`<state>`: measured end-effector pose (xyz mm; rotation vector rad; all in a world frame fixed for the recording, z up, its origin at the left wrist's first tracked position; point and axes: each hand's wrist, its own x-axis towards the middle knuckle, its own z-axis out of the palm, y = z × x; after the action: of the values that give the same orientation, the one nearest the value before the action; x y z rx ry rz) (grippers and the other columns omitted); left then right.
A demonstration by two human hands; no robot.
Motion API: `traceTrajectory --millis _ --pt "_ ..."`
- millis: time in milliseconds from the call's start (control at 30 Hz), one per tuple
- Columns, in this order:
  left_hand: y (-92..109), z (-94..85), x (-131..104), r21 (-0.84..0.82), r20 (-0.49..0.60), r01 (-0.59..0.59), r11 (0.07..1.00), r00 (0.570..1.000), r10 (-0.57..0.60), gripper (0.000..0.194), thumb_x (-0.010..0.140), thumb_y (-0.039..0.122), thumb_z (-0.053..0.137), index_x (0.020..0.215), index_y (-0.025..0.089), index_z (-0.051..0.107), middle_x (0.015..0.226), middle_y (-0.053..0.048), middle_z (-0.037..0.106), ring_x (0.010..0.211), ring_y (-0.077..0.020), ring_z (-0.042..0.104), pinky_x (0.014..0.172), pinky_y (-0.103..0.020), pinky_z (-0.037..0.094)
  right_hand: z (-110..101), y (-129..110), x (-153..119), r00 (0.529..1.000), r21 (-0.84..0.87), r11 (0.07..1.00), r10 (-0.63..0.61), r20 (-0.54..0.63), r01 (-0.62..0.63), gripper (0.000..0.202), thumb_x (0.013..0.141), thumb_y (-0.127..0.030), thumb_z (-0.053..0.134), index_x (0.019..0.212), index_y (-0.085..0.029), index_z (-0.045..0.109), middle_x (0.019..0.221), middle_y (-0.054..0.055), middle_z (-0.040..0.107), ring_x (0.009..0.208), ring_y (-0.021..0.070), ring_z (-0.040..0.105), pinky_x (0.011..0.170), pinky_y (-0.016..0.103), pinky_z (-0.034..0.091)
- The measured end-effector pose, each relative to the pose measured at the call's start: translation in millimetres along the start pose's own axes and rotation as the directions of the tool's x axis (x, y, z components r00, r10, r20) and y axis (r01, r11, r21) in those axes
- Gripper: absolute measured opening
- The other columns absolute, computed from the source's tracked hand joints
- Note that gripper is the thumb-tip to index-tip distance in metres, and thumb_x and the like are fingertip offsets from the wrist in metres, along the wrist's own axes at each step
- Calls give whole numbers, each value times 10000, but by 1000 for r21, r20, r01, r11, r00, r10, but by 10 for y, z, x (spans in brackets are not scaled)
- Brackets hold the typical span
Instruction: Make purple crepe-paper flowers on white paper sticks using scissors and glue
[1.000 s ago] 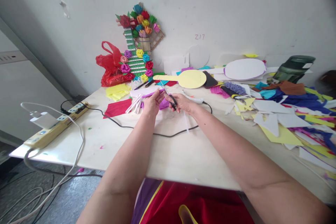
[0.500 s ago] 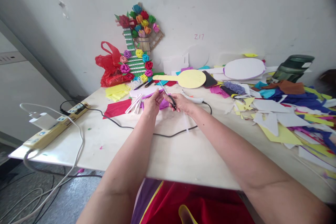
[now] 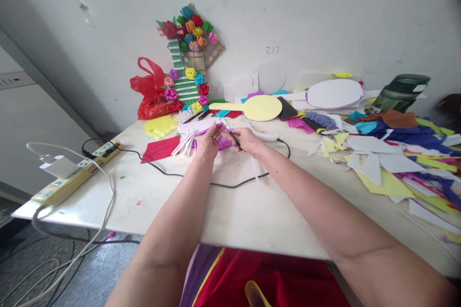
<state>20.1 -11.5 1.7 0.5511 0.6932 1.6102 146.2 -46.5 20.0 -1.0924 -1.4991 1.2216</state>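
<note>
My right hand (image 3: 245, 141) is closed on black-handled scissors (image 3: 235, 139), whose blades point up and to the left. Close beside it, my left hand (image 3: 210, 141) has its fingers closed near the blades; what they hold is too small to make out. Purple paper (image 3: 224, 144) lies under and between the hands. Just left of my left hand are several white rolled sticks (image 3: 184, 143), with a red paper piece (image 3: 161, 149) further left. A white glue gun (image 3: 265, 136) lies right of my right hand.
A yellow paddle-shaped board (image 3: 263, 108) lies behind the hands. Paper scraps (image 3: 389, 182) cover the right side, near a green bottle (image 3: 402, 93). A power strip (image 3: 61, 186) sits at the left edge. A black cable (image 3: 230, 186) crosses the table. Paper flowers (image 3: 197, 31) stand at the wall.
The scissors' blades have come closer together and their handles have turned slightly in my right hand. My left hand has barely moved.
</note>
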Motion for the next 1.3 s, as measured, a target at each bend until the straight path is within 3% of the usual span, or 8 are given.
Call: traceTrajectory --millis 333,500,633,733,900,1033,1300 --pt "39 -37 -1 19 73 -12 1000 997 10 24 745 92 603 754 94 625 777 -100 695 859 -195 662 797 -278 513 -159 -29 93 984 -43 999 -10 -176 3 314 580 -383 747 707 -144 588 437 -47 514 326 62 424 349 184 359" --pt "45 -53 -7 46 145 3 999 989 -10 55 761 103 585 796 99 628 746 -83 693 753 -165 674 780 -273 519 -251 -44 131 975 -59 998 -41 -220 29 342 563 -363 764 755 -139 593 486 -23 551 391 82 489 371 185 404" --pt "60 -51 -31 78 189 10 997 982 -25 52 777 144 584 792 108 619 707 -74 686 694 -160 673 740 -278 530 -407 -35 161 946 -255 967 -89 -312 7 378 577 -402 749 812 -135 619 544 13 596 415 110 536 408 207 418" --pt "78 -36 -57 105 203 22 994 978 -43 72 782 178 592 773 108 606 747 -96 691 744 -175 675 740 -278 530 -587 -48 154 923 -511 857 -145 -355 -62 373 632 -464 684 831 -150 657 648 56 655 521 155 611 475 226 430" --pt "88 -26 -79 153 206 49 987 975 -81 118 755 199 633 820 109 594 762 -104 687 717 -172 675 690 -261 539 -882 -98 97 877 -800 529 -195 -439 -283 356 669 -483 618 816 -170 699 864 117 687 878 248 629 677 283 459" --pt "75 -32 -73 185 228 45 982 970 -88 161 746 203 643 860 108 581 679 -73 663 628 -151 663 610 -235 539 -1057 -103 69 866 -826 373 -104 -489 -422 349 689 -412 616 868 -122 691 904 167 669 909 278 618 703 324 464" --pt "71 -47 -97 275 308 11 961 946 -99 241 696 261 693 859 131 573 595 -11 603 509 -107 604 532 -212 510 -1364 17 38 817 -793 248 -12 -576 -556 396 689 -257 623 1036 -66 640 1049 227 619 982 277 601 758 324 462"
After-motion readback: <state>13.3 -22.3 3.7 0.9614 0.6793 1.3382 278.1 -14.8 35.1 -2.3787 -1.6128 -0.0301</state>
